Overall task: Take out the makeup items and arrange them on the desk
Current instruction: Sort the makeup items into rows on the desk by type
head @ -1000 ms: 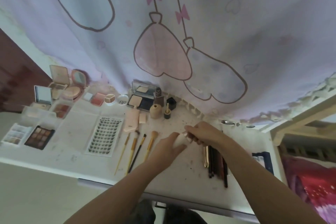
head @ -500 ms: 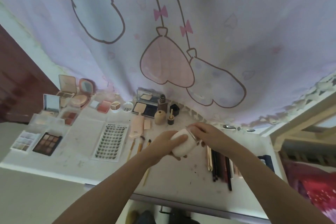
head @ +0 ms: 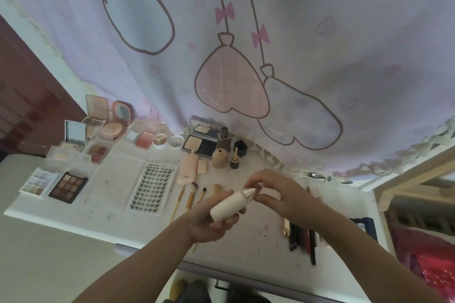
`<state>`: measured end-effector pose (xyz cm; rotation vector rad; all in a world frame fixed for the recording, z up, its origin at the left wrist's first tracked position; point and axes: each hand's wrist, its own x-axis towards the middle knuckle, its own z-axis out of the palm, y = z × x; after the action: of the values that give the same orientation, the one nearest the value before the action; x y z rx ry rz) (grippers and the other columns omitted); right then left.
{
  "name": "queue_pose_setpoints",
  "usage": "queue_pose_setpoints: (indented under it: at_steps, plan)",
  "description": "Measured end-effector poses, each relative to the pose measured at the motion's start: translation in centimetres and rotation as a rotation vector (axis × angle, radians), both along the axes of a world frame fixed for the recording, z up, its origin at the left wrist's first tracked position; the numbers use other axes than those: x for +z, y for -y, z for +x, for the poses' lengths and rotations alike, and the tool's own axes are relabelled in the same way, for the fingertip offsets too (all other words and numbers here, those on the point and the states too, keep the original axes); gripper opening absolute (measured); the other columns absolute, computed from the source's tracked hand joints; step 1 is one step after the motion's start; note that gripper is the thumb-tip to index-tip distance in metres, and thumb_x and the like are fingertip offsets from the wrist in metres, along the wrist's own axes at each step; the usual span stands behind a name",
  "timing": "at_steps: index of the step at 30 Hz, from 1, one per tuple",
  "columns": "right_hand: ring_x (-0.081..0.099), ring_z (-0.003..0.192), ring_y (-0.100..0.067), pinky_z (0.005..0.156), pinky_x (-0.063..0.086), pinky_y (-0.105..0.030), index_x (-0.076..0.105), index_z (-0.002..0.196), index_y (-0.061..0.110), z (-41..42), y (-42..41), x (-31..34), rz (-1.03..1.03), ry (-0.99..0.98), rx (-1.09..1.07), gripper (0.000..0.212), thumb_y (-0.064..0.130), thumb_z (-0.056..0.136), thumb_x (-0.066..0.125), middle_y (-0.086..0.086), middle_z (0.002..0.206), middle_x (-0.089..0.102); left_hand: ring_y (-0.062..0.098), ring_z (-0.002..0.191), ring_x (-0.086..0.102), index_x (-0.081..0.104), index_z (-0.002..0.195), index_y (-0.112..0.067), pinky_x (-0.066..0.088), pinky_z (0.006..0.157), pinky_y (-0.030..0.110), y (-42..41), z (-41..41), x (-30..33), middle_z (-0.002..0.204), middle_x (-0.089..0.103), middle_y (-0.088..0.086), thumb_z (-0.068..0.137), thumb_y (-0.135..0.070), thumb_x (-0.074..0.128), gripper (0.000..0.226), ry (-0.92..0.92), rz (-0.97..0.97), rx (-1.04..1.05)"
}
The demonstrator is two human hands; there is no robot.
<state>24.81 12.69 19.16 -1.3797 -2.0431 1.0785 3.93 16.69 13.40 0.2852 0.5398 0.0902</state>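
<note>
— What hangs behind? A pale lilac curtain (head: 320, 32) printed with pink bows and a heart, draped to the far edge.
— And at the sides? A dark red-brown door (head: 27, 96) far left; red fabric (head: 433, 263) near right.

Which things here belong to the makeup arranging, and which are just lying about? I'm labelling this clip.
Job:
cream bottle, held by left hand
right hand at its cap
brushes
palettes
lash card
pencils

Lying about:
curtain
red cloth
</note>
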Motion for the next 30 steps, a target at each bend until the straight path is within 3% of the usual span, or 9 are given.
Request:
queue_pose_setpoints:
  at_steps: [3, 6, 9, 12, 15, 19, 22, 26, 30]
  plan:
    - [0.049, 0.117, 0.004, 0.092, 0.046, -0.019, 0.044, 0.12, 0.049, 1.0, -0.9, 1.6, -0.378, -0.147, -0.045, 0.042, 0.05, 0.082, 0.061, 0.026, 0.127, 0.044, 0.01, 0.033, 0.049, 0.054, 0.094, -0.004, 0.036, 0.029, 0.015, -0.7, 0.7, 1.0, 0.054, 0.057, 0.008, 0.073, -0.046, 0.065, 0.048, -0.176, 0.215, -0.047]
    - [0.068, 0.076, -0.009, 0.064, 0.052, -0.02, 0.05, 0.121, 0.022, 1.1, -1.9, 2.1, -0.617, -0.028, -0.101, 0.051, 0.059, 0.09, 0.035, 0.004, 0.105, 0.067, 0.011, 0.039, 0.051, 0.047, 0.101, -0.01, 0.036, 0.034, 0.015, -1.5, 1.3, 2.0, 0.059, 0.059, 0.007, 0.085, -0.046, 0.048, 0.039, -0.299, 0.38, -0.149]
    - [0.057, 0.053, -0.001, 0.051, 0.042, -0.015, 0.059, 0.105, 0.011, 0.8, -2.6, 1.7, -0.55, 0.169, -0.03, 0.041, 0.046, 0.096, 0.041, 0.001, 0.081, 0.069, 0.011, 0.044, 0.053, 0.048, 0.101, -0.012, 0.036, 0.04, 0.015, -2.0, 1.3, 2.1, 0.061, 0.062, 0.005, 0.089, -0.047, 0.047, 0.037, -0.323, 0.449, -0.274]
    - [0.062, 0.074, 0.0, 0.063, 0.052, -0.018, 0.059, 0.107, 0.02, 2.0, -2.8, 0.8, -0.518, 0.056, -0.001, 0.019, 0.031, 0.093, 0.055, 0.005, 0.098, 0.067, 0.013, 0.052, 0.053, 0.05, 0.102, -0.015, 0.036, 0.047, 0.018, -1.9, 0.9, 1.2, 0.063, 0.061, 0.005, 0.08, -0.05, 0.049, 0.041, -0.348, 0.427, -0.319]
    - [0.064, 0.094, -0.012, 0.077, 0.057, -0.027, 0.056, 0.111, 0.022, 2.2, -2.4, -0.2, -0.528, -0.07, 0.022, 0.022, 0.019, 0.09, 0.06, 0.005, 0.109, 0.063, 0.016, 0.062, 0.05, 0.05, 0.102, -0.015, 0.036, 0.051, 0.019, -1.5, 0.7, 0.0, 0.067, 0.06, 0.005, 0.078, -0.05, 0.054, 0.043, -0.359, 0.375, -0.271]
    - [0.061, 0.093, -0.008, 0.078, 0.056, -0.026, 0.056, 0.109, 0.033, 2.5, -2.3, -1.4, -0.418, -0.051, 0.031, 0.031, 0.013, 0.087, 0.062, 0.011, 0.106, 0.059, 0.014, 0.057, 0.052, 0.05, 0.101, -0.012, 0.036, 0.049, 0.018, -1.4, 1.1, -0.6, 0.065, 0.06, 0.005, 0.083, -0.05, 0.056, 0.042, -0.361, 0.311, -0.2]
    - [0.064, 0.093, -0.009, 0.072, 0.055, -0.022, 0.055, 0.108, 0.036, 4.4, -3.1, -1.5, -0.408, -0.174, -0.191, 0.031, 0.012, 0.089, 0.061, 0.005, 0.11, 0.06, 0.017, 0.065, 0.057, 0.051, 0.105, -0.01, 0.042, 0.054, 0.02, -1.8, 1.1, -0.7, 0.072, 0.063, 0.008, 0.085, -0.045, 0.051, 0.041, -0.405, 0.307, -0.118]
    - [0.061, 0.086, -0.006, 0.062, 0.05, -0.017, 0.052, 0.117, 0.023, 6.2, -4.2, -4.5, -0.447, -0.117, -0.5, 0.031, 0.015, 0.089, 0.062, 0.003, 0.108, 0.06, 0.018, 0.097, 0.059, 0.052, 0.125, -0.017, 0.05, 0.088, 0.034, -2.8, 2.3, -1.9, 0.114, 0.062, 0.009, 0.091, -0.032, 0.057, 0.038, -0.608, 0.622, 0.095]
    - [0.06, 0.076, -0.011, 0.061, 0.049, -0.023, 0.053, 0.112, 0.014, 4.7, -5.1, -9.1, -0.505, -0.097, -0.625, 0.026, 0.02, 0.088, 0.063, -0.005, 0.105, 0.064, 0.013, 0.096, 0.055, 0.057, 0.12, -0.027, 0.044, 0.085, 0.027, -3.6, 5.9, -3.2, 0.108, 0.053, -0.005, 0.089, -0.04, 0.059, 0.034, -0.981, 1.044, 0.204]
